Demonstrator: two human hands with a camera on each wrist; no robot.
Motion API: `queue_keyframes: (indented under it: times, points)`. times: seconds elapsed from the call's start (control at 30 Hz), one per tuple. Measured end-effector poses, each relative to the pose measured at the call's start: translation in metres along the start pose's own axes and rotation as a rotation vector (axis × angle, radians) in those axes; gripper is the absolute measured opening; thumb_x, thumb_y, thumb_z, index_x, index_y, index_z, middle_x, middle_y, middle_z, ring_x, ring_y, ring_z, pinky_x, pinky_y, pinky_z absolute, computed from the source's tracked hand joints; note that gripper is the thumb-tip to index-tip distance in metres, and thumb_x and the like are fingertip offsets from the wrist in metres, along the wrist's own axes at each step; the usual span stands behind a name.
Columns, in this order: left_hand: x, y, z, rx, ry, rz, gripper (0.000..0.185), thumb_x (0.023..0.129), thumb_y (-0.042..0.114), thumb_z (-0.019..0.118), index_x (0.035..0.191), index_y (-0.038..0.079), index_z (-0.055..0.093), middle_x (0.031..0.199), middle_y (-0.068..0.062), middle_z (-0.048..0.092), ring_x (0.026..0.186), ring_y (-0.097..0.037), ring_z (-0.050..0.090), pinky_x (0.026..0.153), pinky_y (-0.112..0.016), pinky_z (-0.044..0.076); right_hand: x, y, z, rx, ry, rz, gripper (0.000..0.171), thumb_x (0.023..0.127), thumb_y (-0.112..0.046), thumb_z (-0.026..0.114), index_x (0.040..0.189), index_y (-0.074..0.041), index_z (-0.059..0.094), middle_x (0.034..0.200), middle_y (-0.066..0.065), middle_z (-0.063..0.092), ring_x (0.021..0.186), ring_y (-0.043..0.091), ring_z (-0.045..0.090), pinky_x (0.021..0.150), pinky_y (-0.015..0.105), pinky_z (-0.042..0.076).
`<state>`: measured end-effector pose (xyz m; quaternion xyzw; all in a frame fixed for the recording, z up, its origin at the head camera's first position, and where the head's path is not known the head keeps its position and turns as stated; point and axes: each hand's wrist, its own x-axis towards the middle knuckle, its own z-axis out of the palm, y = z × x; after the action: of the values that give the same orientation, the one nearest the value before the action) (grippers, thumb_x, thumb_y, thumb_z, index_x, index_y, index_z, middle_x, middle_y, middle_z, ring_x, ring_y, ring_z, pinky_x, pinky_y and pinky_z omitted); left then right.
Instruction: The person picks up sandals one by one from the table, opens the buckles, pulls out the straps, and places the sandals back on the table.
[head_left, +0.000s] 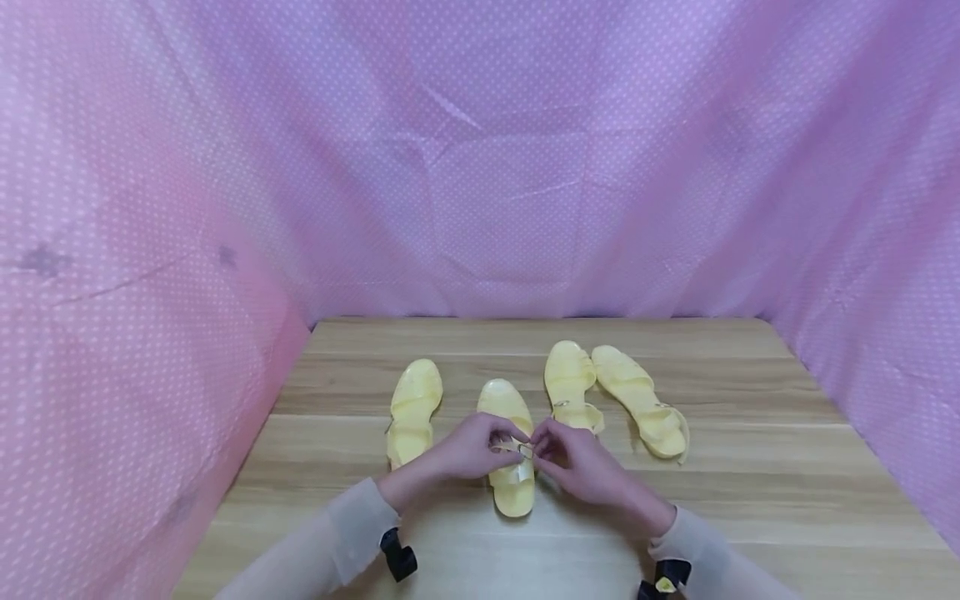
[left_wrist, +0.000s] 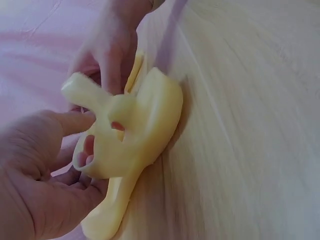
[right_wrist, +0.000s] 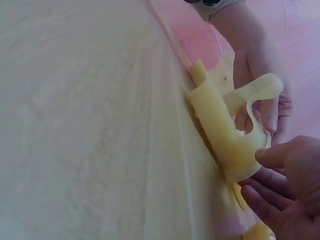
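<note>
A pale yellow sandal [head_left: 513,498] lies on the table at the front middle, toe pointing away. Its thin ankle strap, with a small metal buckle [head_left: 527,451], is raised between the two hands. From the left side, my left hand [head_left: 476,446] pinches the strap between thumb and fingers. My right hand [head_left: 585,467] pinches the buckle end from the other side. In the left wrist view, the sandal's heel [left_wrist: 162,100] and strap loops stand close in front of the fingers. The right wrist view shows the right thumb at the edge of the sandal [right_wrist: 215,120].
Another yellow sandal [head_left: 416,396] lies to the left, partly behind the left forearm. Two more, a nearer-upright sandal [head_left: 567,371] and a slanted sandal [head_left: 630,387], lie at the right with toes close together. Pink dotted cloth [head_left: 510,208] surrounds the wooden table [head_left: 750,500].
</note>
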<state>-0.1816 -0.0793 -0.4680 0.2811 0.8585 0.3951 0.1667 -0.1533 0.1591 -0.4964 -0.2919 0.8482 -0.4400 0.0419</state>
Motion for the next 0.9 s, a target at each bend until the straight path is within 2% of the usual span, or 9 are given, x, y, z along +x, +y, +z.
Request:
queue_keyframes:
  times: [0.17,0.27,0.43,0.53,0.67,0.8,0.9]
  points:
    - [0.002,0.000,0.000,0.006,0.047,-0.022,0.020,0.093,0.020,0.083,0.112,0.013,0.083,0.087,0.009,0.072,0.069,-0.002,0.051,0.065,-0.018,0.045,0.002,-0.003,-0.002,-0.039,-0.005,-0.027,0.021,0.099,-0.005,0.070,0.117,-0.013,0.062,0.095,-0.006,0.066,0.085,0.001,0.061,0.077,0.022,0.057]
    - [0.001,0.000,-0.001,0.001,0.059,-0.027,0.019,0.091,0.018,0.084,0.110,0.014,0.084,0.087,0.008,0.075,0.066,-0.002,0.050,0.061,-0.018,0.043,0.001,-0.004,-0.001,-0.079,0.020,-0.027,0.019,0.097,-0.005,0.073,0.112,-0.014,0.065,0.092,-0.008,0.064,0.082,0.000,0.057,0.073,0.022,0.055]
    - [-0.001,0.002,0.001,0.000,0.072,-0.035,0.017,0.089,0.019,0.085,0.106,0.015,0.086,0.092,0.008,0.081,0.060,0.000,0.050,0.057,-0.017,0.043,-0.006,-0.002,0.004,-0.097,0.080,-0.015,0.015,0.092,-0.007,0.080,0.099,-0.016,0.071,0.087,-0.010,0.068,0.078,-0.002,0.060,0.071,0.021,0.058]
    - [0.001,0.004,0.002,0.016,0.091,-0.026,0.015,0.088,0.022,0.087,0.103,0.016,0.086,0.093,0.007,0.082,0.059,0.001,0.052,0.057,-0.017,0.045,-0.011,0.001,0.006,-0.102,0.140,-0.035,0.014,0.090,-0.006,0.083,0.099,-0.014,0.077,0.088,-0.008,0.074,0.080,-0.001,0.065,0.074,0.023,0.061]
    - [0.005,0.004,0.003,0.004,0.089,-0.022,0.015,0.087,0.023,0.089,0.100,0.016,0.087,0.094,0.004,0.083,0.069,0.004,0.062,0.064,-0.017,0.052,-0.014,0.003,0.010,-0.122,0.225,-0.047,0.014,0.087,-0.006,0.085,0.099,-0.013,0.082,0.090,-0.004,0.080,0.083,0.001,0.072,0.078,0.024,0.063]
    - [0.006,0.003,0.003,-0.023,0.069,-0.037,0.016,0.086,0.023,0.091,0.100,0.016,0.087,0.095,0.004,0.084,0.079,0.005,0.068,0.071,-0.018,0.056,-0.014,0.003,0.013,-0.094,0.253,-0.031,0.015,0.086,-0.007,0.086,0.100,-0.012,0.083,0.092,0.000,0.082,0.083,0.003,0.075,0.077,0.022,0.064]
    - [0.006,0.001,0.003,-0.006,0.068,-0.036,0.015,0.086,0.023,0.091,0.099,0.017,0.087,0.096,0.004,0.084,0.082,0.006,0.067,0.073,-0.017,0.056,-0.013,0.001,0.014,-0.049,0.250,-0.003,0.015,0.088,-0.007,0.085,0.102,-0.010,0.083,0.095,0.003,0.083,0.085,0.005,0.077,0.077,0.021,0.064]
